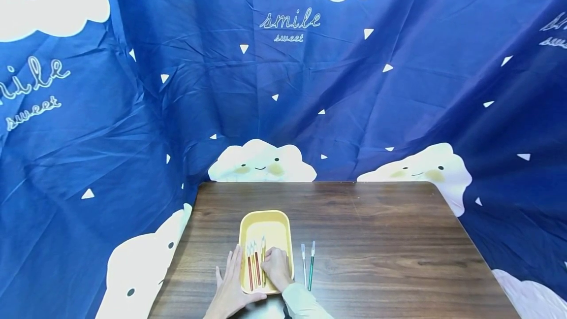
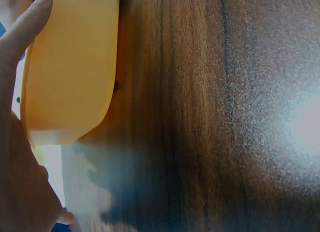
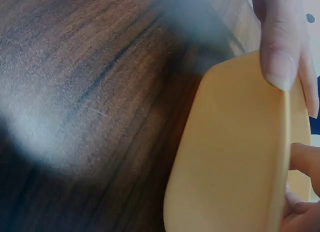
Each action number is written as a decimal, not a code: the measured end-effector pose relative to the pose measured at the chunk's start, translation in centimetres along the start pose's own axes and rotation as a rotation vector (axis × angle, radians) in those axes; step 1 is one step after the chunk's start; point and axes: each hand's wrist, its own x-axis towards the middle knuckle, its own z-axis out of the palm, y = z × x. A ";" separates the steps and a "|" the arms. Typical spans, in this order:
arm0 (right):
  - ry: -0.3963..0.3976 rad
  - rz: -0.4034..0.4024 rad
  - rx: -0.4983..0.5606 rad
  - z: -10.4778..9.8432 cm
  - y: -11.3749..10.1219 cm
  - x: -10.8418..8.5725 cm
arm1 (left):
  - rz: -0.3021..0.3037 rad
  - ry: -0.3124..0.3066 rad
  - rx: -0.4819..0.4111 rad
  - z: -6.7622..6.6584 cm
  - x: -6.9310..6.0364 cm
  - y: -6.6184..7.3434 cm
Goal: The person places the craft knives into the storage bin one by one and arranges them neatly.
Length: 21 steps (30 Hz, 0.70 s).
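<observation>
A yellow tray (image 1: 268,216) stands on the table with several paintbrushes (image 1: 254,270) lying side by side in its left part, some with red handles. My left hand (image 1: 231,287) rests against the tray's left near corner, fingers straight along the side and thumb on the near rim. In the left wrist view that thumb (image 2: 32,19) lies at the rim. My right hand (image 1: 276,267) reaches into the tray and pinches a gold-handled paintbrush (image 1: 263,250) beside the others. In the right wrist view the tray wall (image 3: 230,152) hides the brush.
To the right of the tray, two more paintbrushes lie on the wooden table (image 1: 376,240), a pale one (image 1: 304,262) and a green-handled one (image 1: 312,265). A blue cloth (image 1: 283,73) with white clouds hangs behind the table and along its sides.
</observation>
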 end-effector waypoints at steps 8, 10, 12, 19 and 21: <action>0.041 0.043 -0.138 0.9 0.6 -0.4 | -0.033 -0.041 0.004 -0.2 0.1 0.1; 0.041 0.056 -0.158 0.9 0.6 -0.5 | -0.027 -0.031 0.010 -0.1 0.1 0.0; 0.041 0.067 -0.171 1.0 0.7 -0.6 | -0.023 -0.026 0.012 -0.1 0.0 0.0; 0.063 0.063 -0.176 1.4 1.0 -0.5 | -0.017 -0.023 0.011 -0.1 0.0 -0.1; 0.067 0.057 -0.170 1.5 1.0 -0.5 | -0.016 -0.022 0.012 -0.1 0.0 -0.1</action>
